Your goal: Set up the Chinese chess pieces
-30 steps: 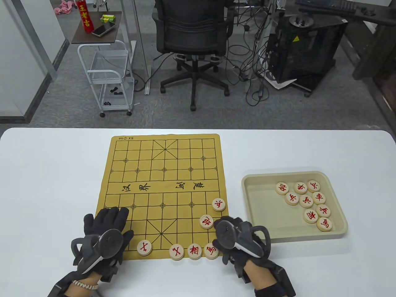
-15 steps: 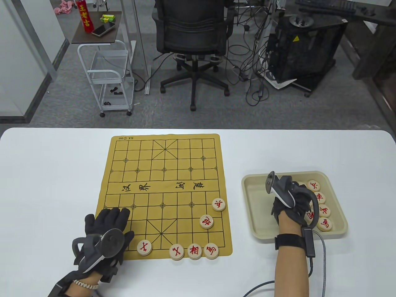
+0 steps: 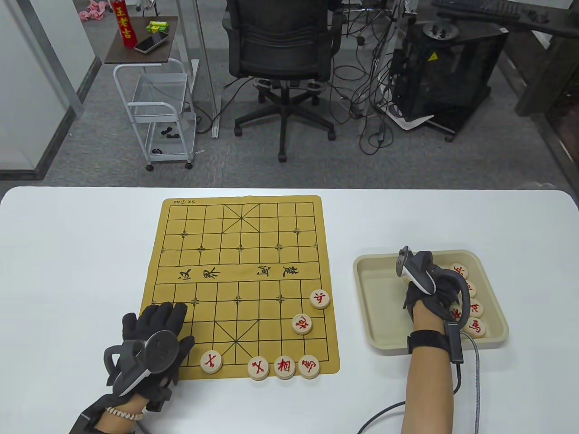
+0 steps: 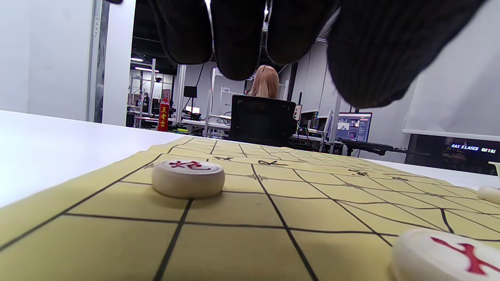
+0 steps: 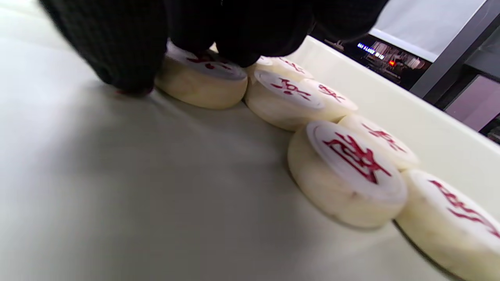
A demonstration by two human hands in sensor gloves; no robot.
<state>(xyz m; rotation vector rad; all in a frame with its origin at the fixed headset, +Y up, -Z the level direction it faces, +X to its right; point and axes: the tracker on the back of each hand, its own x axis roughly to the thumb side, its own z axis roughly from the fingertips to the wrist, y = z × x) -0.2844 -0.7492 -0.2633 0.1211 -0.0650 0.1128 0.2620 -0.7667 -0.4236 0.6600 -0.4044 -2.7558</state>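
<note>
White and smooth, the tabletop (image 3: 81, 253) carries a soft, tan, rectangular board mat (image 3: 226, 217) printed with black grid lines and brushed characters across its middle band. Six round, cream-coloured pieces with red carved characters lie flat on the mat: four along its near edge, namely one piece (image 3: 211, 362) left of centre and a close row of three (image 3: 283, 366) toward the near right corner, plus a piece (image 3: 302, 323) one file in from the mat's right edge and another (image 3: 320, 299) on that edge beyond it. To the mat's right, apart from it, sits a shallow beige tray (image 3: 375, 316) with rounded corners and a matte, plastic-looking floor, holding a cluster of the same thick discs (image 5: 347, 171) packed edge to edge against its right wall. The right hand (image 3: 434, 289), in a black knitted glove, reaches into the tray over the cluster; in the right wrist view its fingertips (image 5: 117, 50) come down on and beside the far pieces, but whether they actually grip one I cannot tell. The left hand (image 3: 156, 330) lies flat on the mat's near left corner, fingers straight and together, holding nothing, just left of the lone near-edge piece.
</note>
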